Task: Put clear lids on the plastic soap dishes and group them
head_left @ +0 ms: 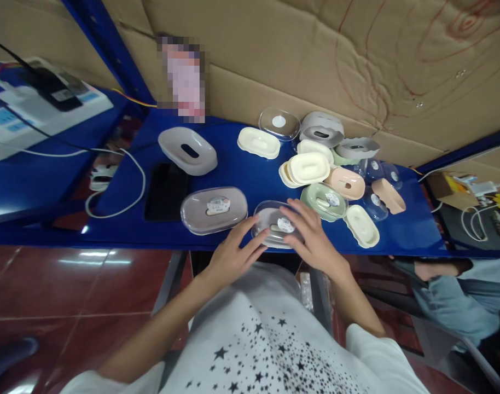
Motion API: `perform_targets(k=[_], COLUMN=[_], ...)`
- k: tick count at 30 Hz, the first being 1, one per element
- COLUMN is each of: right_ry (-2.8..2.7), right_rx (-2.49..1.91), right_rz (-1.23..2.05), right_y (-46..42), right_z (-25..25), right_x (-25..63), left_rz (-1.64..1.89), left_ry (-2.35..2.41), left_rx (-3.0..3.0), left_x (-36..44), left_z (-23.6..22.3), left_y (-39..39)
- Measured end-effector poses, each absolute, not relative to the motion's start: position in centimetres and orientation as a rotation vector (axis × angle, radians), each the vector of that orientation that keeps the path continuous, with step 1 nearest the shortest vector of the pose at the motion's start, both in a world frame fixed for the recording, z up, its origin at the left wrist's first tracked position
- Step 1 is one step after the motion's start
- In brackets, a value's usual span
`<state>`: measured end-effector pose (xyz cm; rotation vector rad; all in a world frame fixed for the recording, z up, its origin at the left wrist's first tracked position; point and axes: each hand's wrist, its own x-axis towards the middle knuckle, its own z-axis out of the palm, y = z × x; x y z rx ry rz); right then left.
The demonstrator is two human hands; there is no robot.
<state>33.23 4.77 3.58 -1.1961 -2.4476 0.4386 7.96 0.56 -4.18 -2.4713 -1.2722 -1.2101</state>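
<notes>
A grey oval soap box (270,224) with a clear lid and a white sticker lies at the table's front edge. My left hand (236,251) grips its left end, fingers spread along the lid's rim. From the other side, my right hand (311,235) holds the right end, its fingertips over the clear lid. To the left rests a second grey soap box (198,212), also with a clear lid and sticker. Close to my right hand is a green lidded soap box (321,198). The undersides of both hands are hidden.
On the blue table (229,169) are a grey tray (174,142), a dark flat object (162,197), cream trays (260,148), a peach tray (348,189) and a clear lid (270,131). A cardboard wall (315,65) stands behind. A white cable (143,186) loops at left. A person (451,301) sits at right.
</notes>
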Motion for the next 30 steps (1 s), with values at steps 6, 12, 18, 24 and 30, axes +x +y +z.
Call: perform_targets(k=[6, 12, 18, 24, 30], right_ry=[-2.633, -2.699, -2.538, -2.597, -2.673], right_rx=[-1.117, -1.065, -1.292, -1.34, -1.187], right_rz=[0.297, 0.135, 0.076, 0.078, 0.036], right_y=[3.1, 3.0, 4.7, 10.7, 17.6], right_z=[2.9, 1.7, 1.2, 3.1, 6.3], right_x=[35.0, 35.1, 32.7, 28.0, 20.0], left_rz=[-1.198, -1.196, -1.307, -1.37, -1.341], left_ry=[-1.262, -1.256, -1.317, -1.364, -1.33], left_rx=[-2.47, -2.528, -2.522, -2.563, -2.557], left_x=[8.2, 8.2, 8.1, 8.1, 8.1], left_z=[-4.1, -4.0, -4.4, -4.8, -4.6], left_y=[0.6, 0.6, 0.2, 0.1, 0.1])
